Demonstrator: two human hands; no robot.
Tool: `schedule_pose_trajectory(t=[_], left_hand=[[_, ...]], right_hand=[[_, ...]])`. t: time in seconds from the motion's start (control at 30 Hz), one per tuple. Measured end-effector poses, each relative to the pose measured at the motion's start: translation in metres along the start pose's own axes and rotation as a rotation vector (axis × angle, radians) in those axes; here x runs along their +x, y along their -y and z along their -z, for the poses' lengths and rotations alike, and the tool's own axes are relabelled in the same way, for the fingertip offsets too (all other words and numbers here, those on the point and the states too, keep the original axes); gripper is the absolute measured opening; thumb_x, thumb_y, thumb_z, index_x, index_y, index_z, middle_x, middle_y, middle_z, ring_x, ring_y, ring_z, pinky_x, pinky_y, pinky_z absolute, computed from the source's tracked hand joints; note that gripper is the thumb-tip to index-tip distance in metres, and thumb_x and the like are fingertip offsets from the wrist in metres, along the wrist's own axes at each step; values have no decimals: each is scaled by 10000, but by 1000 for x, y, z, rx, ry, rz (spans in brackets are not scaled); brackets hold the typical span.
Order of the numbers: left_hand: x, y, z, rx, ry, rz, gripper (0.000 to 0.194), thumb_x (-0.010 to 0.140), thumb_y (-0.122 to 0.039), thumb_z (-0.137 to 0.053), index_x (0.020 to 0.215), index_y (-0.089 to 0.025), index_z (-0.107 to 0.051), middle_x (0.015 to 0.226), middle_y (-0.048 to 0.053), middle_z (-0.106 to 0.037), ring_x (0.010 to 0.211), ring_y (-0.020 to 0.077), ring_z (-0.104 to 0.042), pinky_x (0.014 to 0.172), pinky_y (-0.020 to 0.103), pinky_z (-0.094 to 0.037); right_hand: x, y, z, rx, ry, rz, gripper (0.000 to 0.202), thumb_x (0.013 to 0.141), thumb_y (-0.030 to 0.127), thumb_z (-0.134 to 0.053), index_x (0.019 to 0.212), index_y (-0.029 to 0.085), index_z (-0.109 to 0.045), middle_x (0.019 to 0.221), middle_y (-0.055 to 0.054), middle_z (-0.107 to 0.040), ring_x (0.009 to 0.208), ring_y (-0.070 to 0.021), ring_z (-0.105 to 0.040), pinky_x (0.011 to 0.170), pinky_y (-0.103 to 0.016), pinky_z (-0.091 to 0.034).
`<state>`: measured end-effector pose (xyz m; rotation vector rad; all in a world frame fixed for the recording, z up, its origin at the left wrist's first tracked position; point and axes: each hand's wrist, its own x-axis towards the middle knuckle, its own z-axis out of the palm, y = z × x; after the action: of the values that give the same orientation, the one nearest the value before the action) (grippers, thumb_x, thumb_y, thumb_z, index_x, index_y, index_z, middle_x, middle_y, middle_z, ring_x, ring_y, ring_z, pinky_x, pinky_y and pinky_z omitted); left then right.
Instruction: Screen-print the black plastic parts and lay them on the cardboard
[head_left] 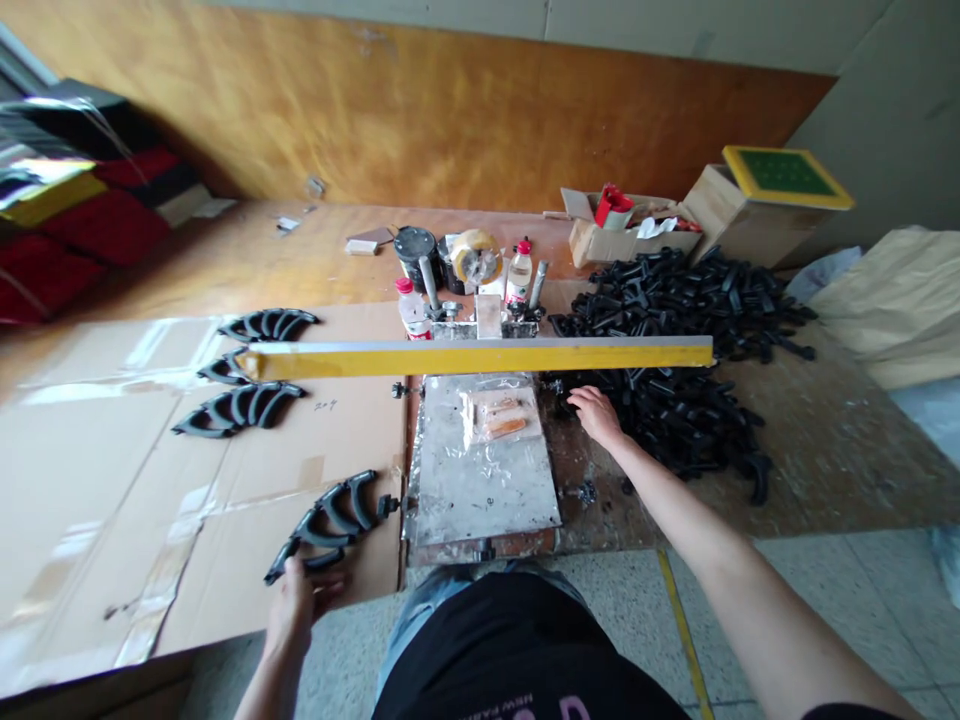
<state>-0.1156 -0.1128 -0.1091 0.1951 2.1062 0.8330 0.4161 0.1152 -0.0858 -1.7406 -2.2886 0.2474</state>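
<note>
At left hand fingers, curved black part on cardboard, grip unclear; right hand fingers half-curled beside black parts pile, hold unclear. Likely row-laying; next calls for neat alignment.

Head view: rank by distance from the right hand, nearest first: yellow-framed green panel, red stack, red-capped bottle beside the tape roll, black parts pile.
From the right hand, in the head view:
1. Black parts pile: right beside it, mostly to its right.
2. Red-capped bottle: beyond the yellow bar, left of the hand.
3. Green panel: back right.
4. Red stack: far left.
</note>
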Motion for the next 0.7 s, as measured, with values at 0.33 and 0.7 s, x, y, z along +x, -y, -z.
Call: schedule_pose_trajectory(t=[0.33, 0.7], left_hand=[[-21, -129, -15, 250, 240, -382, 534, 778, -697, -491, 737, -175, -594, 465, 31, -581, 364, 158, -476, 393, 257, -375], [-151, -269, -110, -349, 365, -910, 581, 914, -638, -378, 984, -150, -684, 542, 2, -570, 454, 118, -487, 475, 237, -412]], right_hand=[[17, 136, -11, 81, -82, 412, 200, 913, 196, -621, 1103, 204, -686, 978, -67, -667, 972, -224, -560, 861, -358, -441], [26, 171, -11, 10, 17, 446, 477, 906, 479, -620, 1344, 301, -553, 1422, -72, -553, 1336, -297, -432, 1116, -524, -301]])
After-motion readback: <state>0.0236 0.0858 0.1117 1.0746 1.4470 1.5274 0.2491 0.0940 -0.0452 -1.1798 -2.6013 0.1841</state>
